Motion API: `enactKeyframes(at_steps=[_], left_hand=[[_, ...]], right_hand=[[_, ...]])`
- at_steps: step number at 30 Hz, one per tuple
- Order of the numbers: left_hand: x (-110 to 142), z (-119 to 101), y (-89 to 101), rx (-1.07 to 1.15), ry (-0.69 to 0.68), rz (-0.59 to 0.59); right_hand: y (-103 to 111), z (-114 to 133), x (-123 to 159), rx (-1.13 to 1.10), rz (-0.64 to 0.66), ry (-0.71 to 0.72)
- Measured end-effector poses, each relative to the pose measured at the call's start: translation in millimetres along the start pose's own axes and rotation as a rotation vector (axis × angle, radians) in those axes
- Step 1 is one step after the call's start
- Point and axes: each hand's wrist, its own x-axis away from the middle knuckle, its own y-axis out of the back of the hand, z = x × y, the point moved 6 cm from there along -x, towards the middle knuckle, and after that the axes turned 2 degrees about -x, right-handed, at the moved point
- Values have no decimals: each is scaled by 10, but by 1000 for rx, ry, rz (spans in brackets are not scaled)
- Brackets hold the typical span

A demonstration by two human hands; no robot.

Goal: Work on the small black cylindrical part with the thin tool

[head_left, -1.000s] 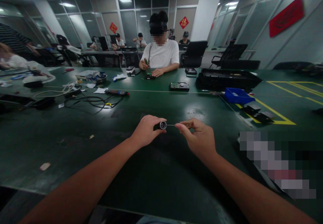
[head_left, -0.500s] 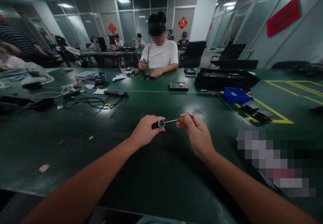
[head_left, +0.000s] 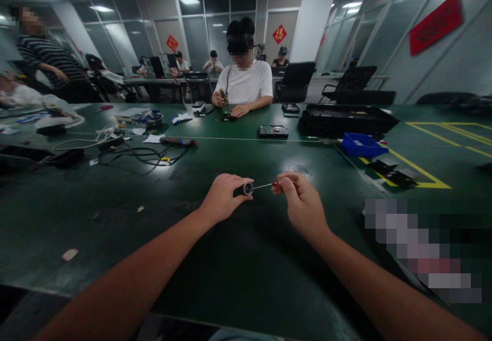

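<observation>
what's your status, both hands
Left hand: gripping dark cylindrical part. Right hand: holding screwdriver, shaft at part's edge, contact unclear. Hard drive beyond, apart from both hands.

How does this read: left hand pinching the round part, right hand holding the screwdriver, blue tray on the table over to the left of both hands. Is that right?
One side is wrong: left hand pinching the round part, right hand holding the screwdriver, but blue tray on the table over to the right of both, not the left, as the head view shows.
</observation>
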Motion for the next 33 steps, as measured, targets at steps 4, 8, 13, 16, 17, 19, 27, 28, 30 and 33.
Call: enactKeyframes(at_steps=[4, 8, 13, 16, 17, 19, 27, 28, 30, 33], left_hand=[[1, 18, -19, 10, 0, -5], [-3, 47, -11, 23, 33, -37], [-1, 30, 2, 28, 34, -34], [3, 1, 3, 35, -3, -24], [3, -5, -3, 37, -14, -16], [2, -3, -11, 39, -17, -7], [-4, 15, 1, 43, 50, -16], [-3, 6, 1, 42, 45, -16], [1, -9, 4, 39, 34, -24], [6, -16, 3, 38, 25, -40]], right_hand=[[-49, 135, 63, 186, 102, 89], [-36, 203, 87, 320, 110, 163], [-18, 202, 95, 313, 86, 173], [-49, 193, 99, 359, 127, 169], [-59, 192, 100, 377, 140, 169], [-66, 198, 103, 392, 149, 170], [-4, 246, 120, 319, 66, 173], [-5, 248, 119, 322, 67, 175], [-21, 249, 118, 344, 84, 184], [-51, 231, 117, 373, 114, 183]])
